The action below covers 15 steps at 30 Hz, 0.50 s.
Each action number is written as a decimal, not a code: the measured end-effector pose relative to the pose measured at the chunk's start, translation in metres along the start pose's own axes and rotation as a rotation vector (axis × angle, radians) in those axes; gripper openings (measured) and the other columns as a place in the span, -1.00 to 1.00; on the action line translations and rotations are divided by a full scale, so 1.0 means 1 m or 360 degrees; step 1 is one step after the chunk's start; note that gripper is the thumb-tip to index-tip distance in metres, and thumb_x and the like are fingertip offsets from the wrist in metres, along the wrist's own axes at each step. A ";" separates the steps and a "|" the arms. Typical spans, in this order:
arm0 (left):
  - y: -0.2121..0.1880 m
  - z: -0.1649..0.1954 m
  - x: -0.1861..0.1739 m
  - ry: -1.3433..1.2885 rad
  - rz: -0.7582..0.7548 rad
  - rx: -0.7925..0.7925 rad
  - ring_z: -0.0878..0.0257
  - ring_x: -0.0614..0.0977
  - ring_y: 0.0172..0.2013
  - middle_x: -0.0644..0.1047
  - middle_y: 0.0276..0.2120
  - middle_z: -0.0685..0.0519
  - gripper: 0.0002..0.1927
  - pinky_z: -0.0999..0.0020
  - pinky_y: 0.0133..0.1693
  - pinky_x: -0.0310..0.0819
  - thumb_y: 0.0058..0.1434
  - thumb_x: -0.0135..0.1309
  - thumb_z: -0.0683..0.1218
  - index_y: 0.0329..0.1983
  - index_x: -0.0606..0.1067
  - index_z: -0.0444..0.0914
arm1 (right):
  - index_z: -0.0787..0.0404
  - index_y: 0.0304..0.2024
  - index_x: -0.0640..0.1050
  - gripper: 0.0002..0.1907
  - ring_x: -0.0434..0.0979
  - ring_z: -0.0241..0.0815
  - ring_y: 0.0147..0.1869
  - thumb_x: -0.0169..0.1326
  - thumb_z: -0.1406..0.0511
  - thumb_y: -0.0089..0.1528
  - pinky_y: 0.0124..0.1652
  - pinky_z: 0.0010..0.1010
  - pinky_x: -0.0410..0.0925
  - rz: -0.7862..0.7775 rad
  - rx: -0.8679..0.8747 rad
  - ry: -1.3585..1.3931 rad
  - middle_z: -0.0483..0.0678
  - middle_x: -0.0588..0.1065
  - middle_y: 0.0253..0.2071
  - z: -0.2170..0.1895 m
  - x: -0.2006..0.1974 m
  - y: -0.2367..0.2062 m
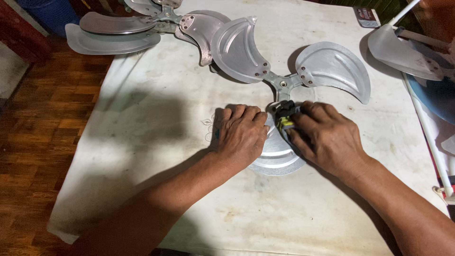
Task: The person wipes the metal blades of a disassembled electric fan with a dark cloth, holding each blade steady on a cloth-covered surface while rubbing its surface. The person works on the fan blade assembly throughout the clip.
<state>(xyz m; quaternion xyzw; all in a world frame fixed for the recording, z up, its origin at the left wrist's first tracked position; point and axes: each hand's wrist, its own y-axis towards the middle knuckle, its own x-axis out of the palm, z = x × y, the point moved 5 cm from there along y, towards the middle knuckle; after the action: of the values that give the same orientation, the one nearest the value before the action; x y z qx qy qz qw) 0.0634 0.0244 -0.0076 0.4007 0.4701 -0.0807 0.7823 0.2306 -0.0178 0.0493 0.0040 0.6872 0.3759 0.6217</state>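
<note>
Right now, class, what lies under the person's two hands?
A metal fan blade lies under the left hand and right hand, which grips a black-and-yellow tool. The tool's tip is covered.

A three-bladed metal fan blade [284, 85] lies flat on the white worktop, its dull silver, curved, ribbed blades riveted to a small central hub. Two blades spread up and outward; the third, nearest the person, is mostly covered. On that near blade, just below the hub, sits a small black and yellow tool [284, 118].
</note>
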 end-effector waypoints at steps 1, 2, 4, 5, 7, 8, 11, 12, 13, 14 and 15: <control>0.000 0.000 0.001 0.0010 -0.0009 0.0002 0.08 0.47 0.00 0.55 -0.06 -0.06 -0.69 0.04 -0.01 0.18 0.18 0.17 -0.11 -0.03 0.58 -0.34 | 0.29 -0.10 0.61 -0.63 0.63 0.10 -0.05 0.24 0.20 0.12 -0.21 -0.20 0.51 -0.0031 0.0077 0.0047 0.16 0.58 -0.01 0.004 0.002 0.001; -0.001 0.000 0.001 0.0016 -0.0021 0.0006 0.07 0.47 0.00 0.55 -0.05 -0.06 -0.70 0.04 0.00 0.18 0.19 0.17 -0.12 -0.04 0.58 -0.34 | 0.33 -0.06 0.60 -0.59 0.63 0.11 -0.06 0.25 0.20 0.13 -0.22 -0.20 0.51 -0.0064 0.0158 0.0093 0.19 0.57 0.00 0.008 0.003 0.001; 0.001 0.000 0.000 0.0014 -0.0002 0.0021 0.07 0.47 0.00 0.55 -0.05 -0.07 -0.70 0.04 0.01 0.19 0.18 0.17 -0.12 -0.04 0.58 -0.35 | 0.36 -0.02 0.59 -0.55 0.63 0.13 -0.13 0.24 0.19 0.14 -0.26 -0.18 0.51 -0.0160 0.0306 0.0168 0.19 0.57 -0.03 0.013 0.006 0.001; 0.001 0.000 -0.001 0.0005 0.0023 0.0032 0.06 0.48 0.01 0.55 -0.05 -0.07 -0.69 0.04 0.02 0.19 0.17 0.17 -0.12 -0.05 0.58 -0.35 | 0.37 -0.01 0.58 -0.54 0.63 0.13 -0.19 0.24 0.19 0.14 -0.28 -0.16 0.50 -0.0224 0.0377 0.0200 0.17 0.57 -0.06 0.015 0.008 0.000; 0.003 -0.001 -0.005 -0.0036 0.0034 0.0050 0.05 0.48 0.01 0.56 -0.06 -0.05 -0.70 0.05 0.04 0.19 0.16 0.17 -0.12 -0.05 0.58 -0.33 | 0.34 -0.02 0.57 -0.55 0.62 0.14 -0.27 0.23 0.17 0.15 -0.31 -0.12 0.49 -0.0344 0.0476 0.0207 0.14 0.57 -0.14 0.016 0.011 -0.001; 0.003 -0.003 -0.006 -0.0070 0.0019 0.0059 0.06 0.48 0.02 0.56 -0.06 -0.03 -0.72 0.05 0.05 0.19 0.17 0.17 -0.13 -0.06 0.58 -0.32 | 0.32 -0.03 0.57 -0.56 0.61 0.15 -0.29 0.23 0.15 0.16 -0.32 -0.11 0.49 -0.0399 0.0506 0.0180 0.13 0.56 -0.18 0.015 0.012 -0.002; 0.003 -0.007 -0.011 -0.0160 -0.0036 0.0087 0.09 0.49 0.02 0.57 -0.06 0.04 -0.75 0.08 0.05 0.20 0.20 0.15 -0.13 -0.06 0.58 -0.27 | 0.30 -0.05 0.56 -0.57 0.60 0.15 -0.33 0.22 0.14 0.16 -0.36 -0.09 0.47 -0.0477 0.0524 0.0146 0.12 0.54 -0.24 0.011 0.008 -0.003; 0.003 -0.008 -0.012 -0.0188 -0.0055 0.0095 0.11 0.50 0.02 0.57 -0.05 0.06 -0.76 0.09 0.04 0.21 0.21 0.15 -0.14 -0.06 0.58 -0.25 | 0.30 -0.06 0.56 -0.57 0.60 0.15 -0.34 0.21 0.13 0.16 -0.37 -0.09 0.47 -0.0488 0.0516 0.0142 0.13 0.53 -0.25 0.009 0.007 -0.003; 0.003 -0.008 -0.013 -0.0204 -0.0049 0.0112 0.12 0.50 0.03 0.57 -0.05 0.07 -0.76 0.10 0.05 0.21 0.21 0.14 -0.14 -0.05 0.58 -0.24 | 0.28 -0.06 0.56 -0.58 0.60 0.14 -0.33 0.21 0.13 0.17 -0.37 -0.09 0.47 -0.0524 0.0521 0.0105 0.12 0.54 -0.25 0.008 0.005 -0.004; 0.003 -0.009 -0.014 -0.0219 -0.0041 0.0130 0.13 0.50 0.04 0.57 -0.05 0.08 -0.75 0.11 0.05 0.22 0.21 0.14 -0.15 -0.03 0.58 -0.24 | 0.26 -0.06 0.56 -0.59 0.60 0.14 -0.32 0.21 0.12 0.17 -0.37 -0.09 0.47 -0.0557 0.0525 0.0068 0.11 0.54 -0.26 0.006 0.004 -0.004; 0.004 -0.008 -0.014 -0.0234 -0.0034 0.0148 0.13 0.50 0.05 0.56 -0.05 0.09 -0.74 0.12 0.06 0.22 0.22 0.13 -0.15 -0.02 0.58 -0.23 | 0.24 -0.06 0.57 -0.60 0.60 0.13 -0.30 0.21 0.12 0.18 -0.37 -0.09 0.47 -0.0591 0.0530 0.0029 0.10 0.54 -0.26 0.005 0.003 -0.004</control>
<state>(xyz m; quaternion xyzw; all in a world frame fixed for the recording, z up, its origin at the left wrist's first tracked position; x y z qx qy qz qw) 0.0521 0.0291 0.0042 0.4246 0.4113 -0.1399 0.7944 0.2357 -0.0171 0.0450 -0.0232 0.7342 0.1368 0.6646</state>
